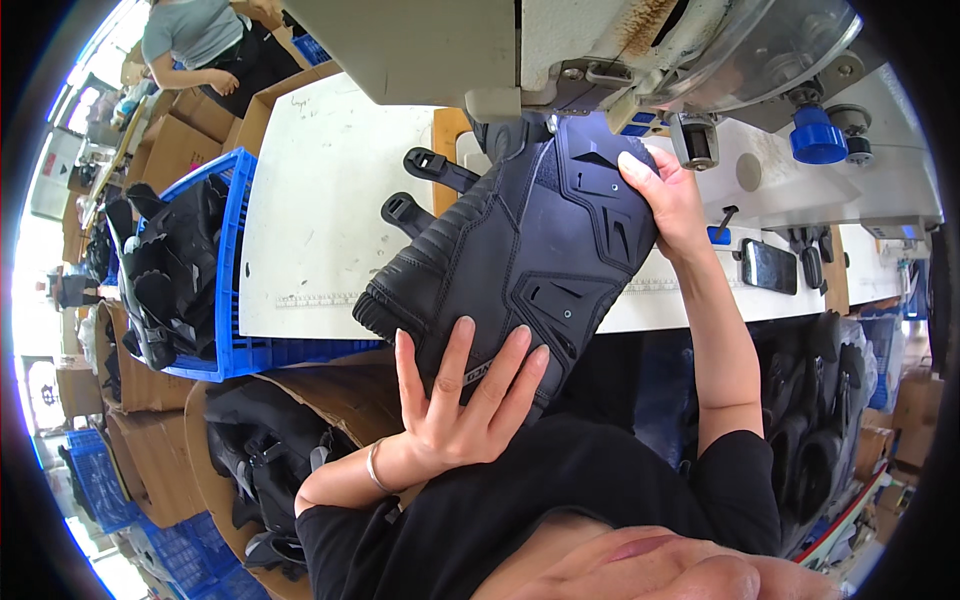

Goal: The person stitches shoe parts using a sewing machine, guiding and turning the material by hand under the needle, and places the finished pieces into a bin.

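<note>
A black boot upper (480, 235) with ribbed panels and raised hard plates lies tilted under the head of a sewing machine (600, 60). Two black buckle straps (432, 163) stick out from its left side. My right hand (672, 200) grips the boot's upper right edge, thumb on top and the other fingers mostly hidden behind. Low on the boot, my left hand (465, 410) rests with its fingers spread and stretched over the surface. The boot's top edge is at the machine's needle area, where the exact contact is hidden.
A blue crate (232, 250) of black boot parts stands left of the white worktable (310, 220). Below it is a cardboard box (208, 470) with more black pieces. A phone (768, 267) lies on the right. Black boots (815, 400) hang lower right. Another person (205, 45) stands far left.
</note>
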A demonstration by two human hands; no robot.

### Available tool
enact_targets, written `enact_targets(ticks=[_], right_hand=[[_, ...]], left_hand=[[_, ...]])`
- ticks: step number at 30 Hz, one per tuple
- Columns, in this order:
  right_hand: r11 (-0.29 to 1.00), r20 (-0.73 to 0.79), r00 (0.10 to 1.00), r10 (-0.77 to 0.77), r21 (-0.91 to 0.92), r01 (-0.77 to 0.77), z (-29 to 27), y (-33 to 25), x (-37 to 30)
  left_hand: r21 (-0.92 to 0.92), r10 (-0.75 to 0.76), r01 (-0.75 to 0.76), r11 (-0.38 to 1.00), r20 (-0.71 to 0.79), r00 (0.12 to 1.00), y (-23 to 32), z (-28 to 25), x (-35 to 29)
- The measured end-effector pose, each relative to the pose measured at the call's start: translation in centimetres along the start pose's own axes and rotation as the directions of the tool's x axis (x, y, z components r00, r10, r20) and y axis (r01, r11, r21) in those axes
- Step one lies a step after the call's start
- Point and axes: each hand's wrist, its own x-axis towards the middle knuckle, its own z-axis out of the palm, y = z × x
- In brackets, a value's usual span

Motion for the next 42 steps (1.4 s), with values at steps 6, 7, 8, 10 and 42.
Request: enact_targets(ticks=[6, 7, 8, 10, 42], right_hand=[[1.000, -0.024, 1.000, 0.019, 0.005, -0.018, 0.2, 0.0, -0.2], [1.000, -0.030, 0.999, 0.020, 0.005, -0.019, 0.3, 0.0, -0.2], [1.000, -0.037, 0.999, 0.022, 0.005, -0.022, 0.3, -0.1, -0.3], [1.000, -0.046, 0.999, 0.020, 0.004, -0.020, 0.4, -0.1, -0.3], [0.996, -0.078, 0.994, 0.075, 0.046, -0.072, 0.7, -1.1, 1.2]], left_hand=[[-0.055, -0.012, 0.015, 0.998, 0.045, 0.999, -0.7, -0.7, 0.5], [-0.063, -0.023, 0.027, 0.998, 0.064, 0.998, -0.7, -0.8, 0.6], [-0.069, -0.034, 0.040, 0.997, 0.082, 0.996, -0.7, -0.9, 0.7], [-0.079, -0.031, 0.038, 0.996, 0.083, 0.996, -0.8, -1.1, 1.0], [-0.182, -0.069, 0.100, 0.978, 0.172, 0.983, -3.5, -2.5, 4.0]])
